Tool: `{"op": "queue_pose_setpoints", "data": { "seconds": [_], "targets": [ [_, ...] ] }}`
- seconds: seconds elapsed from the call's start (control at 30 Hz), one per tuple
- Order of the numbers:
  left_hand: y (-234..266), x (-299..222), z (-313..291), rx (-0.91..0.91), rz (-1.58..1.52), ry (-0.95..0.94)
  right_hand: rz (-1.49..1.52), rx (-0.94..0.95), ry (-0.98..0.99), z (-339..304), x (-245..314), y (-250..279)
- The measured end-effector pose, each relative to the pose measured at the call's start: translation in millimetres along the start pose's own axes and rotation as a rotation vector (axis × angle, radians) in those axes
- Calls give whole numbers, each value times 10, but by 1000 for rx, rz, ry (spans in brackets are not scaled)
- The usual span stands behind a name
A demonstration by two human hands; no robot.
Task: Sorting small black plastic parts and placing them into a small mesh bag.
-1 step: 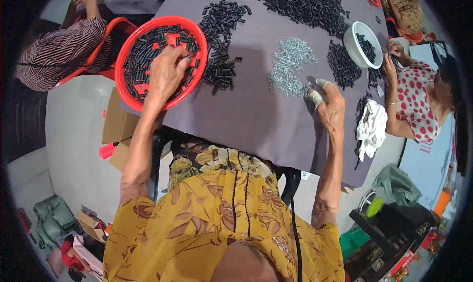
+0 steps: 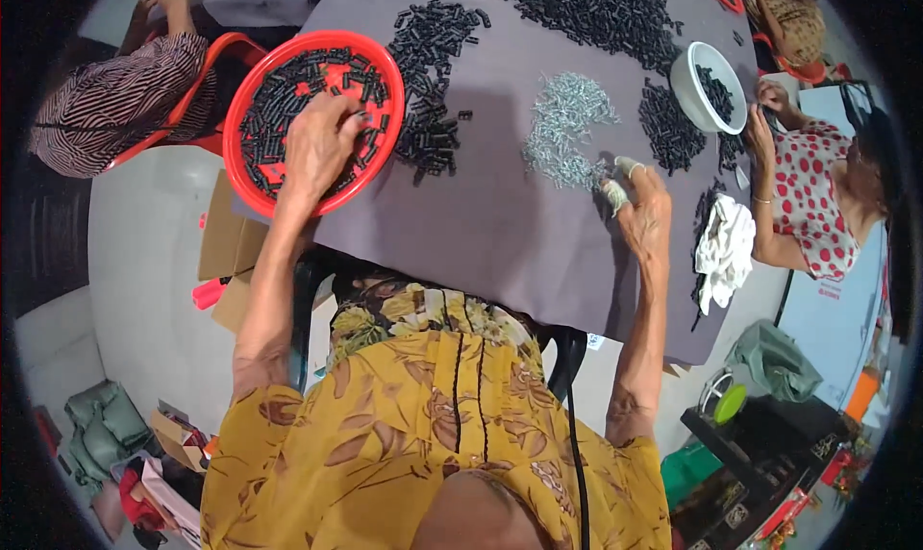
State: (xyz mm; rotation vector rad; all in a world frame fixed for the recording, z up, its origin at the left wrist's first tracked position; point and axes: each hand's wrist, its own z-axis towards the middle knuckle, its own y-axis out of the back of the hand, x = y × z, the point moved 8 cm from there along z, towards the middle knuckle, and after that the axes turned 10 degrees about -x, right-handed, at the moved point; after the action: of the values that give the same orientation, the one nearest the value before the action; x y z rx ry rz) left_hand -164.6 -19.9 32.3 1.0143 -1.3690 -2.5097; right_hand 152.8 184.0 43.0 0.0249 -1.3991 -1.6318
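My left hand (image 2: 315,151) hangs over a red plastic basket (image 2: 393,93) at the left of the table. Its fingers are curled in, and what they hold, if anything, cannot be made out. Short black tubular pieces (image 2: 264,127) lie in the basket, with red bottom showing between them. My right hand (image 2: 646,209) is beside the near right edge of a pile of small silver screws (image 2: 567,117). Pale wrappings cover its thumb and index fingertip, which stand apart with nothing plainly seen between them.
Heaps of black pieces (image 2: 586,12) cover the table's far side. A white bowl (image 2: 685,93) of black pieces and a white cloth (image 2: 726,247) are at the right. One person (image 2: 817,185) works there; another (image 2: 125,103) sits at the far left. An open cardboard box (image 2: 229,228) stands below the basket.
My left hand has shifted very slightly toward the left within the basket. My right hand has barely moved.
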Motion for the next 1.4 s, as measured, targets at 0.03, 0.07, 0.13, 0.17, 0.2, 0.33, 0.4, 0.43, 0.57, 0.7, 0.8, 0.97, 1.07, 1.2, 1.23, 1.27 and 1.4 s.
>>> {"op": "queue_pose_setpoints", "data": {
  "seconds": [0.03,0.07,0.13,0.17,0.2,0.33,0.4,0.43,0.57,0.7,0.8,0.97,1.07,1.2,1.23,1.27,1.4],
  "targets": [
    [1,59,-17,2,-1,5,-59,-4,25,-47,36,13],
    [6,85,-33,-2,56,-33,-117,-8,49,-96,98,16],
    [-3,163,-64,-5,150,-95,-119,-11,186,-166,248,-87],
    [14,137,-68,-3,147,-92,-124,12,259,-194,351,-158],
    [69,57,-54,-18,130,-77,-143,34,301,-236,375,-257],
    [149,-260,10,-43,-39,-54,-235,49,382,-233,371,-458],
    [67,-463,19,-69,-69,-178,-237,8,403,-147,320,-464],
    [10,-573,20,-56,-86,-221,-221,7,411,-95,304,-477],
    [-237,-810,-11,-25,-159,-271,-254,39,370,106,241,-501],
    [-551,-846,51,28,-132,-284,-154,-61,413,124,459,-406],
    [-715,-934,75,50,-68,-359,-85,-12,544,-65,673,-607],
    [-998,-953,113,96,51,-437,-20,67,633,-136,670,-877],
    [-1084,-900,124,112,100,-440,-34,13,616,-34,593,-866],
    [-1096,-871,156,94,90,-450,-125,-4,615,101,516,-805],
    [-1096,-876,157,93,89,-450,-146,-5,593,129,490,-782],
    [-1080,-889,176,84,82,-441,-158,-5,568,154,454,-770],
    [-1024,-843,315,257,-432,-55,-180,-44,502,188,433,-619]
  ]
}}
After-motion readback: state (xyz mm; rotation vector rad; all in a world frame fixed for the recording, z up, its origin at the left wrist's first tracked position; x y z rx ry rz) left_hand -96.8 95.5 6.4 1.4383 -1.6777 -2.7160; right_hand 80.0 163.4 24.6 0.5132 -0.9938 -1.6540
